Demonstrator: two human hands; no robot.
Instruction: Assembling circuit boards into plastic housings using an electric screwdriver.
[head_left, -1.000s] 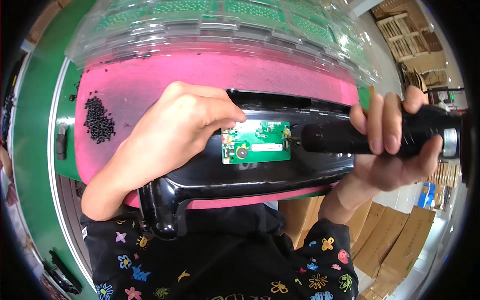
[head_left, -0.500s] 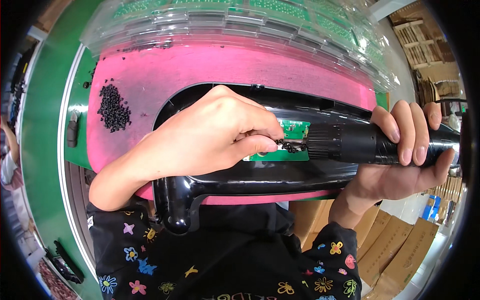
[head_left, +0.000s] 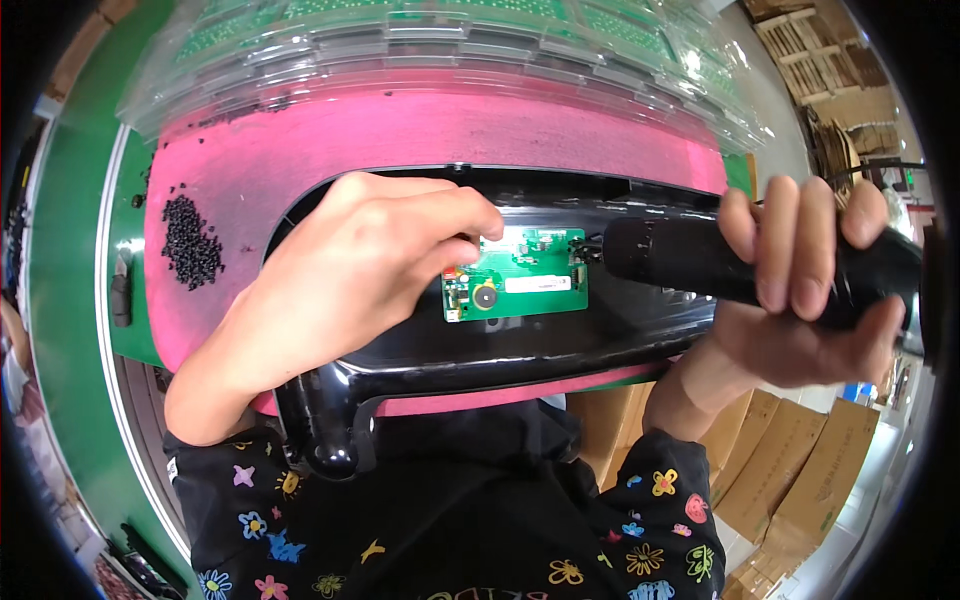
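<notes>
A: Report the position of the circuit board.

B: The green circuit board (head_left: pixel 517 273) lies flat inside the recess of the black plastic housing (head_left: pixel 520 350). The housing rests on a pink mat (head_left: pixel 400 130) on the tabletop (head_left: pixel 65 300).

A: State of the left hand?

B: The left hand (head_left: pixel 350 270) is curled over the housing, fingers bent, with the fingertips pressing at the upper left corner of the board. It steadies the board; it grips nothing that can be seen.

A: And the right hand?

B: The right hand (head_left: pixel 800 290) is closed fully around a black electric screwdriver (head_left: pixel 700 262). The tool lies nearly level, its tip at the right edge of the board, touching or just beside it. Whether a screw sits on the tip cannot be told.

A: Progress assessment?

B: The board is seated and aligned. Fastening appears to be in hand at the right edge. Whether any screw is already driven cannot be told at this size. The left corners are likely still to be fastened, since fingers cover one.

A: Supplies?

B: A heap of small black screws (head_left: pixel 190 240) sits on the mat, left of the housing. Clear trays (head_left: pixel 450 50) holding more green boards stand beyond the mat.
</notes>
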